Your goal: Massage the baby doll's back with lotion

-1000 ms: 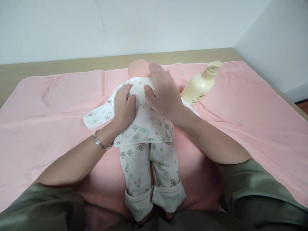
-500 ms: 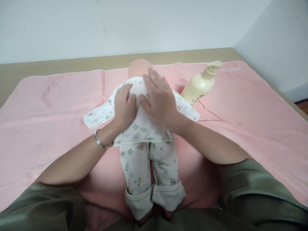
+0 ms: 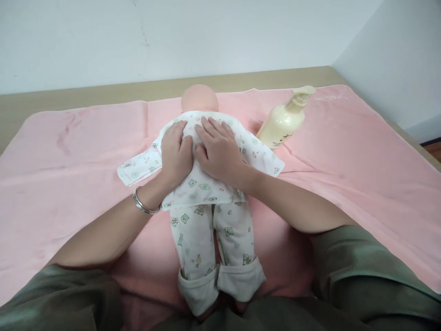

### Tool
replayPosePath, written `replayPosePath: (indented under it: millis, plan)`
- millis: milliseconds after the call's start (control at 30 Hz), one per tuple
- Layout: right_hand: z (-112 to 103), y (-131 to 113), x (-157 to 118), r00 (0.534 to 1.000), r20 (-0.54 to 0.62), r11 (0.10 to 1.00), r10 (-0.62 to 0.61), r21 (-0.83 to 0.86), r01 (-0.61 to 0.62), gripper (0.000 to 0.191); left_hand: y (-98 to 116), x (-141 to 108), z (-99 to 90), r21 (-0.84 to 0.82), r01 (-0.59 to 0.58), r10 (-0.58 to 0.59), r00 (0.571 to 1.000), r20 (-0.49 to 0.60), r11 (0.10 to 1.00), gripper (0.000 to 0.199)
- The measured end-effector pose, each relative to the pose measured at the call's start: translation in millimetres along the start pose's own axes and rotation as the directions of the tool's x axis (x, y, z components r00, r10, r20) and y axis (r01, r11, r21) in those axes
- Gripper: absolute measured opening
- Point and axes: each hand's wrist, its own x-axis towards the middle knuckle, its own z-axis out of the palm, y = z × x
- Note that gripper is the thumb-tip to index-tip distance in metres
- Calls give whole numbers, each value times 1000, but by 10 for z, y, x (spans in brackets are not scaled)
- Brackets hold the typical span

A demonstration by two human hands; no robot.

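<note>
A baby doll point(image 3: 200, 97) lies stretched out with its bald head away from me, its face not showing. It wears a white printed top point(image 3: 206, 188) and matching trousers point(image 3: 229, 230) with turned-up cuffs. My left hand point(image 3: 176, 149) rests on the left side of the doll's upper body, fingers pointing toward the head and thumb apart. On the right side of the upper body, my right hand point(image 3: 220, 149) lies flat with its fingers spread. Both palms are hidden. Neither hand grasps anything.
Beneath the doll is a pink cloth point(image 3: 344, 161) spread over a wooden table point(image 3: 275, 75). A pale yellow pump bottle point(image 3: 284, 120) is just right of the doll's shoulder, by the sleeve. White walls point(image 3: 206, 41) rise behind and at the right.
My right hand has come down from a raised, tilted pose to lie flat on the doll's upper body. The left hand stays in place on the doll.
</note>
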Motion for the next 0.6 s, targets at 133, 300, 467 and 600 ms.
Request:
replayPosePath:
  millis: [133,300,467,600]
  plan:
    - [-59,-51,-23,999,26,999,-33,-11,33,54,46,-5,-9,-2,-1,1,1000,1,1000,38]
    - [-292,-116,-17,995,-82,994,-63,-89,55,57,55,-25,-20,-5,13,-13,1000,6,1000,35]
    - [-86,-56,-6,999,32,995,-40,-91,43,54,-7,-20,-2,-18,32,-32,999,-33,999,39]
    - [-71,-64,-43,985,165,995,-50,-76,63,54,-18,-36,11,-5,29,-29,997,-68,1000,40]
